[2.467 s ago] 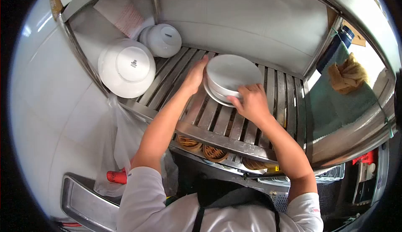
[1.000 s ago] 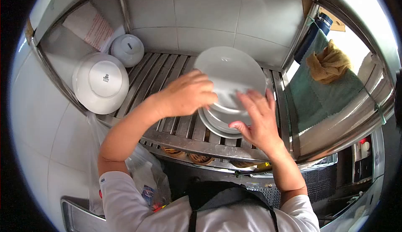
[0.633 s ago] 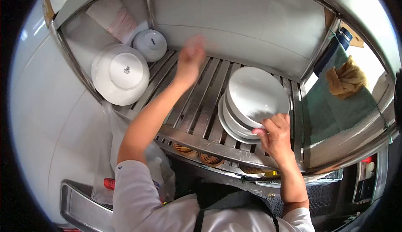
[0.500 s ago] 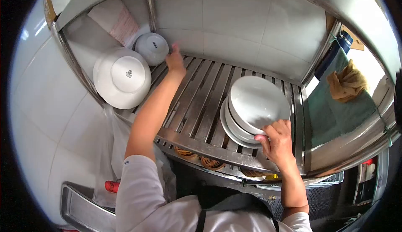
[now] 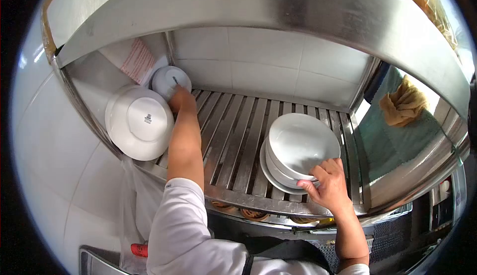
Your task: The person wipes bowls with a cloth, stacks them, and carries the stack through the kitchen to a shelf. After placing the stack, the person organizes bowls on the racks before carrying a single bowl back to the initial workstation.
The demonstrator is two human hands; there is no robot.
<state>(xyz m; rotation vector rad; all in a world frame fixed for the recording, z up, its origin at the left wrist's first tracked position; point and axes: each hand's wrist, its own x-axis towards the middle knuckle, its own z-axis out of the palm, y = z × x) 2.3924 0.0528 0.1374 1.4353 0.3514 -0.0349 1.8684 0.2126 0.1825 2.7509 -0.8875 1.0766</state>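
Observation:
A small white bowl (image 5: 168,78) stands bottom-outward in the shelf's back left corner. My left hand (image 5: 182,99) reaches to its near lower side and overlaps it; most of the fingers are hidden, so I cannot see whether they grip. Just in front leans a larger white dish (image 5: 147,121), its marked underside towards me. At the right, a deep white bowl (image 5: 304,143) sits tilted on a stack of white dishes (image 5: 278,175). My right hand (image 5: 327,181) holds its near right rim, thumb outside and fingers over the edge.
The dishes rest on a slatted metal shelf (image 5: 233,148). A metal beam (image 5: 238,9) crosses above. To the right hang a green cloth (image 5: 385,136) and a tan rag (image 5: 403,103). A plastic sheet (image 5: 133,190) hangs at the left front. Round baskets (image 5: 254,215) show below.
My left hand has moved left onto the small bowl. My right hand stays on the deep bowl's rim. The camera view has shifted, showing more of the upper beam.

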